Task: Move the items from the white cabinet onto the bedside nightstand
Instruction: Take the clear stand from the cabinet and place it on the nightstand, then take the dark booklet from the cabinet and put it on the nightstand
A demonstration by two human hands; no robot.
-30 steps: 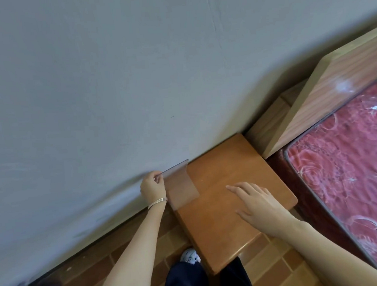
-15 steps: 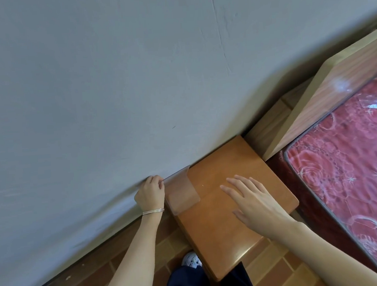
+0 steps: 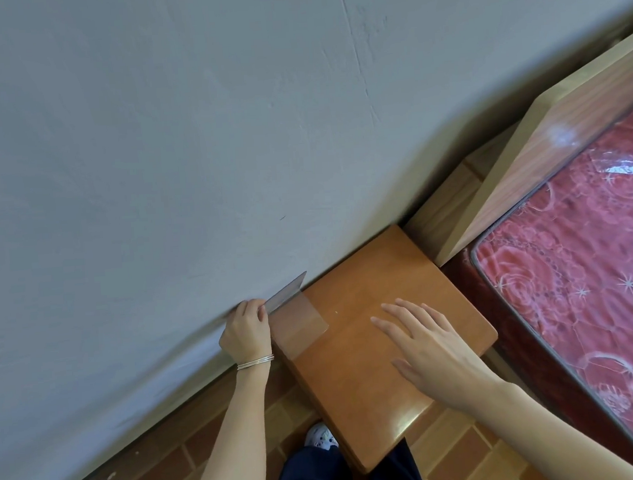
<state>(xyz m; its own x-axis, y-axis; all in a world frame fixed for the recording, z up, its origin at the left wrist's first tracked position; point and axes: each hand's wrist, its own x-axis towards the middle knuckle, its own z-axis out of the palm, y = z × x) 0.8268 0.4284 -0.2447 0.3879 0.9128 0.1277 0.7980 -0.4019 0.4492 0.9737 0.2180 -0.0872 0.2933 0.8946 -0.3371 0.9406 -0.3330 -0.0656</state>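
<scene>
A clear, thin plastic sheet (image 3: 297, 318) leans over the back left corner of the brown wooden nightstand (image 3: 358, 379), close to the wall. My left hand (image 3: 247, 329) pinches the sheet's left edge; a thin bracelet sits on that wrist. Over the middle of the nightstand top hovers my right hand (image 3: 427, 344), flat, fingers spread, holding nothing. Whether it touches the wood I cannot tell. The white cabinet is out of view.
A grey wall (image 3: 225, 133) runs directly behind the nightstand. To the right stand a wooden headboard (image 3: 549, 159) and a red patterned mattress (image 3: 580, 281) in clear plastic. Brick-pattern floor tiles (image 3: 173, 463) and my shoe (image 3: 321, 435) lie below.
My left hand has lowered the sheet slightly toward the nightstand's back left corner. My right hand stays spread over the top, shifted a little toward me.
</scene>
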